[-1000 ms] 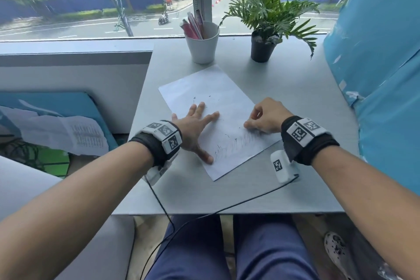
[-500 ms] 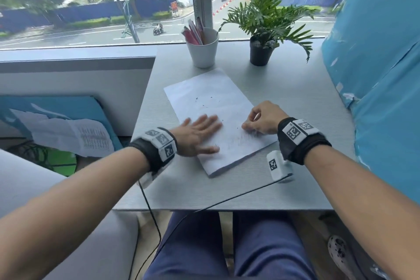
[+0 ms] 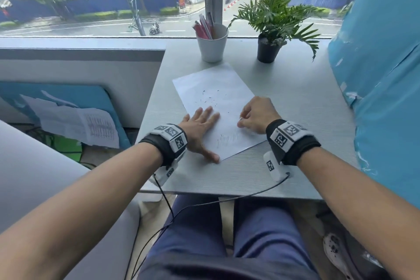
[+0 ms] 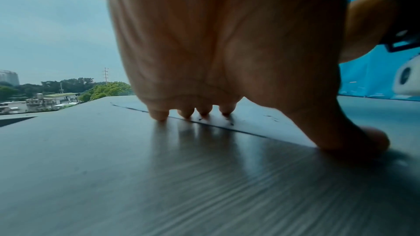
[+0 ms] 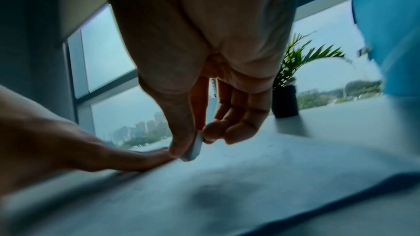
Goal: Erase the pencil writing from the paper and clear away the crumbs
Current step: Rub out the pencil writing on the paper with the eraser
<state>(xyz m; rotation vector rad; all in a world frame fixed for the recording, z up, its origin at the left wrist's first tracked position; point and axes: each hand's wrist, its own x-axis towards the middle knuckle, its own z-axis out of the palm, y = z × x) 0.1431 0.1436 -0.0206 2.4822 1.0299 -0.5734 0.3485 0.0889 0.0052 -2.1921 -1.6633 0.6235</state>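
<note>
A white sheet of paper (image 3: 218, 100) lies askew on the grey table (image 3: 295, 107). Faint pencil strokes (image 3: 227, 140) remain near its lower corner and dark eraser crumbs (image 3: 209, 98) are scattered over its middle. My left hand (image 3: 200, 129) lies flat with straight fingers on the paper's left edge, the thumb at the near corner; in the left wrist view its fingertips (image 4: 159, 115) press down at the paper's edge (image 4: 227, 128). My right hand (image 3: 254, 116) pinches a small white eraser (image 5: 195, 148) between thumb and fingers, its tip against the paper.
A white cup (image 3: 212, 45) holding pens and a potted plant (image 3: 269, 48) stand at the back by the window. A blue padded surface (image 3: 381, 75) borders the table on the right. Loose papers (image 3: 75, 123) lie on the floor to the left. Cables hang off the near edge.
My right hand has shifted up and left along the pencil strokes, which look fainter. My left hand's fingers have drawn closer together on the paper. My head view moved back a little.
</note>
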